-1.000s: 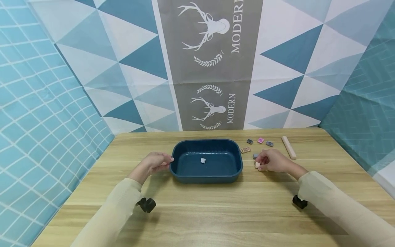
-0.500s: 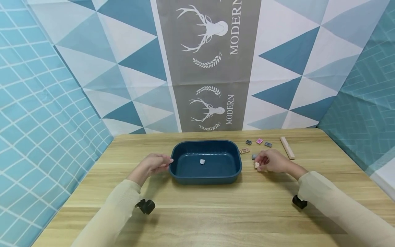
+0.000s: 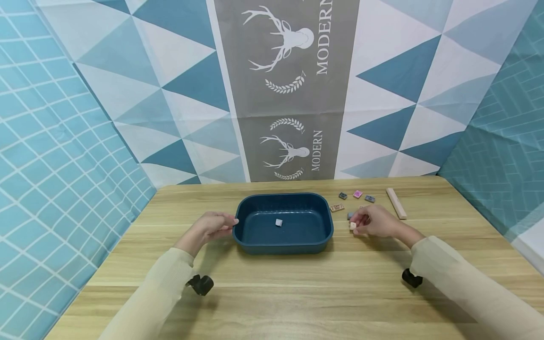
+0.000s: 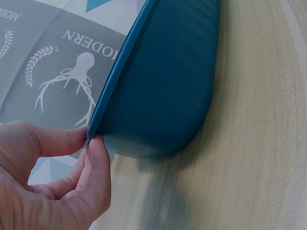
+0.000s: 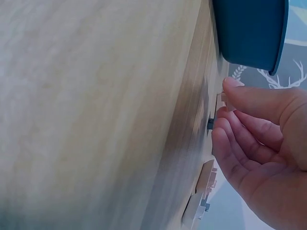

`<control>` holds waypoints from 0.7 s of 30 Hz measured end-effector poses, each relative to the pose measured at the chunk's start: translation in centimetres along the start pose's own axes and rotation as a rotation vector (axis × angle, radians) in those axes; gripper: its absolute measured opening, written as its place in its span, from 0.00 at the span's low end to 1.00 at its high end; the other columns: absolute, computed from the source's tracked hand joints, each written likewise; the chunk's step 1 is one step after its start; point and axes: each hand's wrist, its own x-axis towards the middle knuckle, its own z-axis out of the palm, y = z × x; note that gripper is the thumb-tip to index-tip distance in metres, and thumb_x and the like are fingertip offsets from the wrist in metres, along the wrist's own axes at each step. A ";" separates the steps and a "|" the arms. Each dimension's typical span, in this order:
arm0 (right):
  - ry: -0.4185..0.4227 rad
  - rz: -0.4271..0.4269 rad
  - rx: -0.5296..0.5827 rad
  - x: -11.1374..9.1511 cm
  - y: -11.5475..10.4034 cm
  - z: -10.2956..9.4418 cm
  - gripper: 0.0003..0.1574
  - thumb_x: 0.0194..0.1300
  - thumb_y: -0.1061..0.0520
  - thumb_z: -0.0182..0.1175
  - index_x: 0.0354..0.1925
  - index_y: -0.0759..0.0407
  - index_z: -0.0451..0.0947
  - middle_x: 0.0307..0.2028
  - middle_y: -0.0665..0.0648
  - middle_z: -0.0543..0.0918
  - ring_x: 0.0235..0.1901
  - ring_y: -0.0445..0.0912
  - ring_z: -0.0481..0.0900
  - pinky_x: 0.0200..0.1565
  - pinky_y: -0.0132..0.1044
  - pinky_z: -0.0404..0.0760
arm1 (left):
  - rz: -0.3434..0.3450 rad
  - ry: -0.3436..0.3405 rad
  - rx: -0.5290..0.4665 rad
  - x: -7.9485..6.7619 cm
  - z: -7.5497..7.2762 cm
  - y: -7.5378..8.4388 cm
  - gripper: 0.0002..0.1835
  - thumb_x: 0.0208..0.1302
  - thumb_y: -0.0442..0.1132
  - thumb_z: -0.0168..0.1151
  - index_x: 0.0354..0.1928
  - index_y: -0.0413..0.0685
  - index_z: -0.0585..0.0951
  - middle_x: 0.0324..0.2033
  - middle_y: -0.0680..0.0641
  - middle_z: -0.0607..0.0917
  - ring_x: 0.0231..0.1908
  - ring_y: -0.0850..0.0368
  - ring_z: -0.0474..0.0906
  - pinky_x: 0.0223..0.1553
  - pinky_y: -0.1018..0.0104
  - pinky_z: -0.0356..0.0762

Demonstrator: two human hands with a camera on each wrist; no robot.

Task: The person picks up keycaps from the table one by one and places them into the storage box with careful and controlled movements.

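A dark blue rectangular basin sits on the table, and a small white block lies on its floor. My left hand pinches the basin's left rim between thumb and fingers; the left wrist view shows this grip on the rim closely. To the right of the basin, my right hand holds a small cream block between thumb and fingertips, low over the tabletop. Just behind those fingers a grey-blue piece is partly hidden. In the right wrist view, the thumb covers much of the cream block.
Beyond the right hand lie a tan rectangular piece, a dark piece, a pink piece and a slate-grey piece. A pale wooden bar lies farther right. A patterned cloth wall stands behind the table.
The head view has shifted slightly. My left hand stays on the basin rim, and the cream block has moved barely, if at all, in my right fingers.
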 end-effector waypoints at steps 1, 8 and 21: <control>0.002 -0.001 -0.001 0.0 0.0 0.0 0.08 0.54 0.63 0.70 0.35 0.61 0.82 0.28 0.51 0.83 0.29 0.34 0.75 0.32 0.26 0.79 | -0.001 0.001 0.000 0.0 0.0 0.0 0.21 0.67 0.36 0.58 0.59 0.33 0.72 0.52 0.42 0.76 0.47 0.57 0.74 0.43 0.74 0.83; 0.004 -0.003 0.015 0.1 -0.1 -0.2 0.09 0.54 0.63 0.70 0.36 0.62 0.82 0.28 0.51 0.83 0.28 0.33 0.75 0.31 0.26 0.78 | -0.003 0.008 -0.005 0.1 0.0 0.0 0.20 0.67 0.35 0.58 0.58 0.33 0.73 0.49 0.44 0.77 0.45 0.57 0.74 0.42 0.76 0.82; -0.040 0.027 0.043 0.0 -0.4 -0.5 0.08 0.54 0.62 0.70 0.35 0.61 0.82 0.29 0.52 0.83 0.30 0.36 0.75 0.33 0.26 0.79 | -0.001 -0.004 -0.021 0.0 0.0 0.1 0.22 0.67 0.35 0.58 0.60 0.32 0.72 0.47 0.45 0.76 0.44 0.58 0.74 0.43 0.75 0.82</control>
